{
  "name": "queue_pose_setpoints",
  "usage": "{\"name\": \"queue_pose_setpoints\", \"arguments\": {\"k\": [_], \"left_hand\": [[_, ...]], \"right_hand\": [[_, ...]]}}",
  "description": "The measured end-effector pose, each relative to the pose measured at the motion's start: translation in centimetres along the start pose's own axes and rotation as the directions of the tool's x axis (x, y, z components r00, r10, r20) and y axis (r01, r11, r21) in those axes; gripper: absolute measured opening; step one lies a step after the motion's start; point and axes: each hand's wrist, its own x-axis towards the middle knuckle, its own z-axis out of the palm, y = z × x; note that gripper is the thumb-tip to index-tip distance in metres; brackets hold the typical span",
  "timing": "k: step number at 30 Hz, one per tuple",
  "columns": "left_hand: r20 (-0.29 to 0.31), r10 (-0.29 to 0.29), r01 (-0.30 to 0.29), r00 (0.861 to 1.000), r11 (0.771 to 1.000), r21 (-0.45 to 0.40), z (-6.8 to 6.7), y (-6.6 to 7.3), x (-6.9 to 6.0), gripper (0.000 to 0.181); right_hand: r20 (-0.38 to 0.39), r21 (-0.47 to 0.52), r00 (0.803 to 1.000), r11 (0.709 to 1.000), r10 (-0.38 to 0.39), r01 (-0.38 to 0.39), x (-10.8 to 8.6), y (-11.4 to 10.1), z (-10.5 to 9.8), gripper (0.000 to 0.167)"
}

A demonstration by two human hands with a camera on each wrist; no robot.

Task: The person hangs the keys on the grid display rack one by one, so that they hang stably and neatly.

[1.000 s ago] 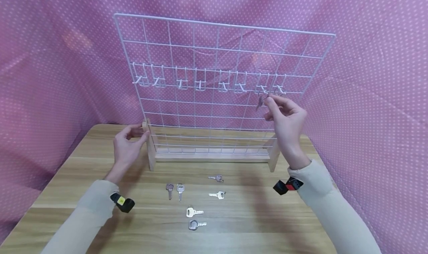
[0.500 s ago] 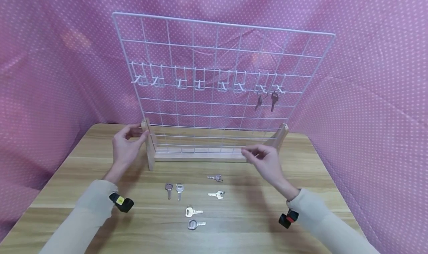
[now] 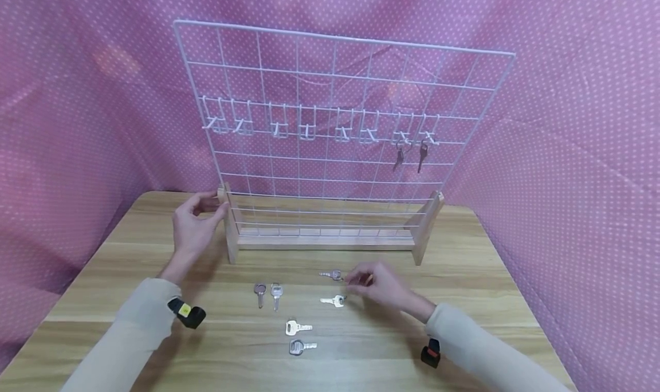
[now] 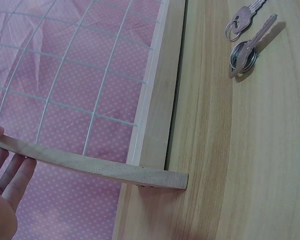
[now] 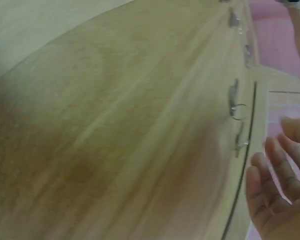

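Observation:
My left hand (image 3: 193, 223) grips the left wooden upright (image 4: 100, 166) of the rack between thumb and fingers. My right hand (image 3: 380, 284) hovers over the table with its fingers loosely bent, blurred by motion. Its fingertips are beside the ring end of a silver key (image 3: 330, 275), and I see nothing held in them. Just nearer me lies another key (image 3: 334, 301) with a ring. In the right wrist view that hand (image 5: 282, 187) appears with fingers parted. Two dark keys hang from the rightmost hooks, one key (image 3: 423, 156) on the end hook and another key (image 3: 399, 158) beside it.
The white wire grid (image 3: 330, 160) leans on its wooden base and carries a row of white hooks (image 3: 307, 131). More keys lie on the table: a pair to the left (image 3: 277, 296) and a pair nearer me (image 3: 299, 326). A pink dotted cloth (image 3: 577, 168) surrounds the table.
My right hand has let go of the key at the right hooks and come down leftward to the loose keys on the table. My left hand has stayed on the upright.

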Motion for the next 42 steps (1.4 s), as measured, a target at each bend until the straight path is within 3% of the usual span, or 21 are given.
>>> {"name": "queue_pose_setpoints", "arguments": {"k": [6, 17, 21, 27, 33, 36, 39, 42], "left_hand": [[0.0, 0.009, -0.009, 1.0, 1.0, -0.012, 0.0, 0.0, 0.0, 0.029], [0.001, -0.002, 0.002, 1.0, 1.0, 0.007, 0.1, -0.1, 0.0, 0.03], [0.005, -0.007, 0.007, 1.0, 1.0, 0.002, 0.1, -0.1, 0.0, 0.03], [0.006, -0.015, 0.015, 1.0, 1.0, 0.003, 0.0, -0.1, -0.1, 0.03], [0.006, -0.011, 0.011, 1.0, 1.0, 0.005, -0.1, 0.0, -0.1, 0.03], [0.009, -0.012, 0.012, 1.0, 1.0, 0.003, 0.0, 0.0, -0.1, 0.03], [0.009, -0.015, 0.015, 1.0, 1.0, 0.0, 0.0, 0.0, -0.1, 0.03], [0.009, -0.019, 0.019, 1.0, 1.0, -0.005, 0.0, 0.0, -0.2, 0.03]], "right_hand": [[0.095, -0.036, 0.995, 0.999, -0.009, 0.012, 0.2, 0.8, 1.0, 0.016], [0.073, -0.187, 0.997, 0.982, -0.016, 0.029, 0.4, 0.8, 1.4, 0.005], [0.074, -0.146, 0.997, 0.989, -0.007, 0.018, 0.2, 0.5, 1.2, 0.006], [0.065, 0.009, 0.998, 1.0, 0.011, -0.012, -0.1, -0.9, 0.0, 0.005], [-0.019, 0.099, 0.998, 0.993, -0.06, 0.061, 0.0, -3.3, -2.5, 0.009], [-0.101, 0.135, 0.995, 0.99, -0.027, 0.04, 0.2, -5.4, -4.3, 0.012], [-0.2, 0.195, 0.98, 0.981, 0.021, 0.019, 0.4, -7.8, -6.3, 0.016], [-0.304, 0.262, 0.952, 0.963, 0.025, 0.058, 0.7, -10.2, -8.3, 0.019]]}}
